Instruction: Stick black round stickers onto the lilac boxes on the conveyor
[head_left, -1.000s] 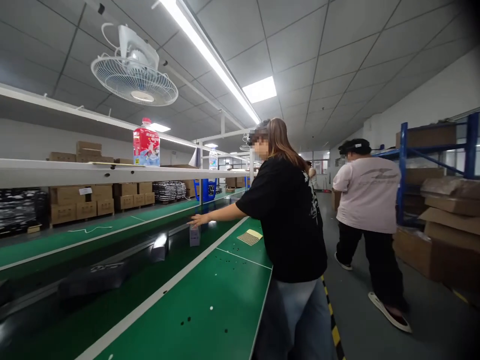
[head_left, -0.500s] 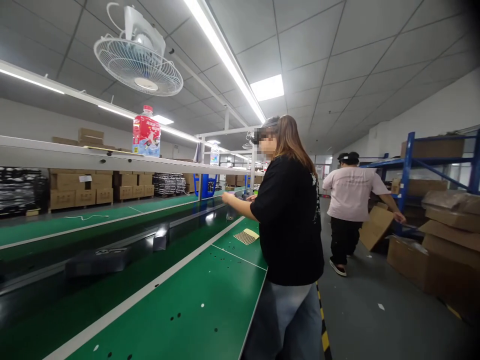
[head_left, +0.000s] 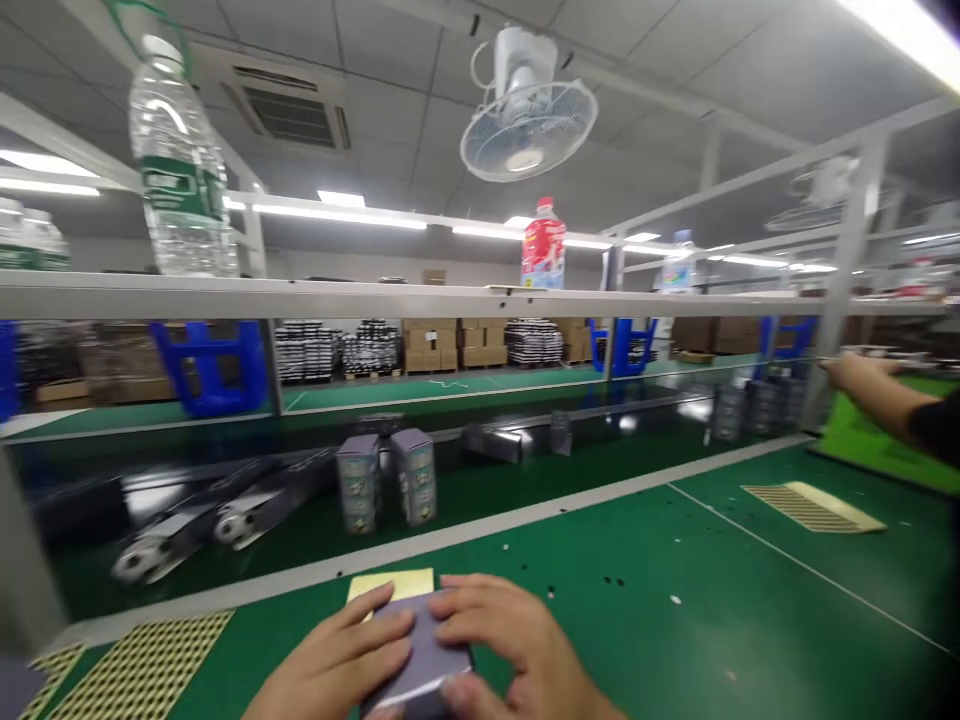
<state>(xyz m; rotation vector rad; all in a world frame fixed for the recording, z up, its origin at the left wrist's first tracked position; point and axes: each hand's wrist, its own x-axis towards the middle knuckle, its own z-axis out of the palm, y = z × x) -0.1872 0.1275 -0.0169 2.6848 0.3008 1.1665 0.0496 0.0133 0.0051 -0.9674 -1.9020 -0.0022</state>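
Observation:
My left hand and my right hand grip a small purple-grey box from both sides at the bottom of the head view. The left fingers lie across its top face. On the right, my fingertips press its far edge and the thumb rests on its near side. Just beyond the box lies a pale yellow sheet, partly covered by it. A yellow sticker sheet with rows of dots lies to the left of my hands.
Beyond the white rail, a dark conveyor carries upright boxes and lying boxes. A shelf with bottles spans above. At right are a striped sticker sheet, a co-worker's arm and a green panel.
The view has swung left, away from the co-worker and the aisle. Both my hands and the box they hold are now in sight, whereas earlier they were out of frame.

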